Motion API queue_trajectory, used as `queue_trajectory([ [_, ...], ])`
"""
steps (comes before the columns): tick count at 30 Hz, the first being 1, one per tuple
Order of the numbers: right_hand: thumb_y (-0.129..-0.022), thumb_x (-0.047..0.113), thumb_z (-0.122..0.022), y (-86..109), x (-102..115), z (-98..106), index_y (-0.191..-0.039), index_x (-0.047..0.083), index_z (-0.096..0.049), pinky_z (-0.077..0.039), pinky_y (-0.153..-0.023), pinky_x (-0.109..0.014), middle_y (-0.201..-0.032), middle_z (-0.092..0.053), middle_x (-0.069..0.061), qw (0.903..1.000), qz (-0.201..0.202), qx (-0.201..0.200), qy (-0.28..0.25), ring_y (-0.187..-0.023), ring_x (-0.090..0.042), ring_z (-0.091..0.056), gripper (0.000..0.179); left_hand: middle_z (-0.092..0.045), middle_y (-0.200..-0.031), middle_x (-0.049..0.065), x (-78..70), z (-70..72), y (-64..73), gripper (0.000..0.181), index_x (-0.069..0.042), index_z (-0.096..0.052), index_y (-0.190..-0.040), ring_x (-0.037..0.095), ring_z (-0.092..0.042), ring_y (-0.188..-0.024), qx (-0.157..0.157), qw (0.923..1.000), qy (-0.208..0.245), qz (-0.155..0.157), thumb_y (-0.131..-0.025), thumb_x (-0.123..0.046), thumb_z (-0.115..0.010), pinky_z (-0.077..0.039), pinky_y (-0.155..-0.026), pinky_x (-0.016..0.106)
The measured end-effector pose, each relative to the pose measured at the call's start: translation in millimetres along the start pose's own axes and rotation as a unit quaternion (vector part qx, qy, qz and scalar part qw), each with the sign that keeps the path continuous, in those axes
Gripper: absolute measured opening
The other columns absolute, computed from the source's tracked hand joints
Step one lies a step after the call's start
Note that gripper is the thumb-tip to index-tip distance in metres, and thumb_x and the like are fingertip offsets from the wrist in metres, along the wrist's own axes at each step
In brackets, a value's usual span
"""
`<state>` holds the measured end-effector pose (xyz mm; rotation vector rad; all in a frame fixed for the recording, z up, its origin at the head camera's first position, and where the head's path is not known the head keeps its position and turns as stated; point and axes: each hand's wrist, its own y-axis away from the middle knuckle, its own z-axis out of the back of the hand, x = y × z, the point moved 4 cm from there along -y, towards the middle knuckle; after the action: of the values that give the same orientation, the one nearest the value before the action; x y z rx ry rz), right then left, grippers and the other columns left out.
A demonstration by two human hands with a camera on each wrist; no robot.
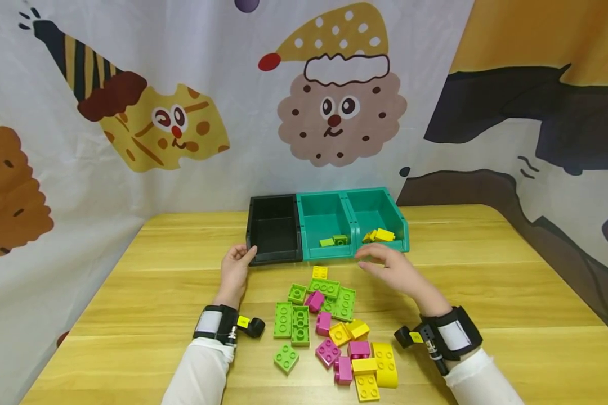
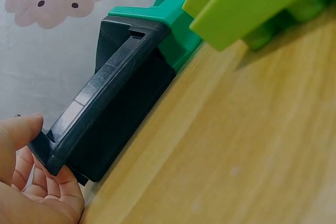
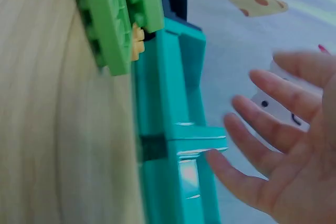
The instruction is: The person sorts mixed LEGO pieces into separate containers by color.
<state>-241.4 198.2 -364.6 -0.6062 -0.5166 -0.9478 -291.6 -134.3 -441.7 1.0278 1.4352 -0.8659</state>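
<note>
At the front left corner of the black bin [image 1: 278,258], my left hand [image 1: 235,273] pinches the rim. In the left wrist view the thumb lies over the bin's edge and the other fingers curl beneath it. My right hand [image 1: 392,270] hovers in front of the right teal bin [image 1: 404,243], holding nothing. Its fingers [image 3: 262,140] spread apart in the right wrist view. Small green bricks [image 1: 340,240] lie in the middle teal bin [image 1: 314,252], and yellow bricks [image 1: 384,234] lie in the right one. Nothing lies inside the black bin.
In front of the bins, loose bricks are scattered over the wooden table [image 1: 152,315]: green ones [image 1: 300,326], pink ones [image 1: 328,352] and yellow ones [image 1: 385,365]. A single yellow brick [image 1: 320,272] sits close to the middle bin. A printed curtain [image 1: 192,185] hangs behind the table.
</note>
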Motion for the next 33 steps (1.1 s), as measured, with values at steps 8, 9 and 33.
queue_trajectory([
  [8,-0.085,0.032,-0.07,12.5,28,-12,-0.12,0.005,-0.058,-0.053,-0.084,-0.043,-0.121,-0.059,-0.012,0.9859,0.035,0.163,0.02,-0.106,-0.031,-0.057,0.046,-0.042,-0.083,-0.002,-0.3,-0.1,-0.4,0.014,-0.005,-0.053,-0.091,0.012,-0.041,-0.082,0.001,1.0,0.002,0.002,-0.088,-0.01,-0.066,-0.038,-0.067,0.018],
  [9,-0.084,0.031,-0.072,13.7,32,-14,-0.12,0.004,-0.058,-0.053,-0.082,-0.042,-0.12,-0.058,-0.012,0.983,0.046,0.176,0.024,-0.105,-0.032,-0.057,0.048,-0.042,-0.084,-0.002,-0.5,-0.1,-0.2,0.015,-0.005,-0.053,-0.091,0.012,-0.041,-0.082,0.002,1.0,0.0,0.003,-0.088,-0.011,-0.066,-0.038,-0.068,0.018],
  [33,-0.072,0.031,-0.081,26.5,51,-50,-0.115,0.014,-0.063,-0.048,-0.092,-0.035,-0.12,-0.06,0.0,0.9455,0.027,0.304,0.114,-0.107,-0.019,-0.057,0.049,-0.042,-0.085,-0.001,1.0,1.1,1.3,0.017,-0.004,-0.054,-0.093,0.013,-0.041,-0.083,0.003,1.0,-0.002,0.0,-0.088,-0.013,-0.067,-0.037,-0.068,0.019],
])
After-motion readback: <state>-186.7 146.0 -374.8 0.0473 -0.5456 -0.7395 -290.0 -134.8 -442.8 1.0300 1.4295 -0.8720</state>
